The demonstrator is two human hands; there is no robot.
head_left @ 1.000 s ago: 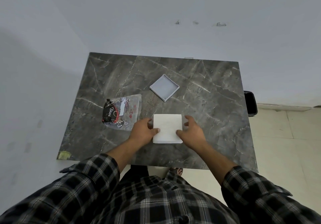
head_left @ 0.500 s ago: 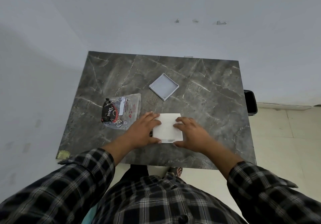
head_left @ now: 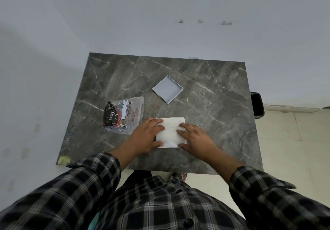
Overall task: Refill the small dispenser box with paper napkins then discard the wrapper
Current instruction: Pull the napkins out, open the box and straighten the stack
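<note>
Head view, looking down: both hands lie flat on one white stack of paper napkins (head_left: 170, 131) at the lower centre of the frame. The left hand (head_left: 145, 137) covers the stack's left edge, fingers extended and close together, palm down, thumb along the near corner. The right hand (head_left: 195, 137) covers the right edge in the same manner, fingers (head_left: 182, 129) slightly spread and pressing on the top sheet. Neither hand is closed around the stack; both rest open on it, and the stack sits on the dark marble-pattern table (head_left: 214, 122).

Item count on the table:
- One napkin stack, between the two hands.
- One shallow square grey tray-like part (head_left: 167, 89), open side up, turned corner-on, at the centre of the frame, apart from the stack. Whether it is the dispenser box or its lid cannot be told.
- One clear plastic wrapper (head_left: 125, 116) with printed labels and a dark patch, flattened, left of centre, just beside the left hand.

One dark bin-like object (head_left: 257, 105) stands on the floor past the table's right edge. Both forearms wear black-and-white plaid sleeves (head_left: 92, 176).
</note>
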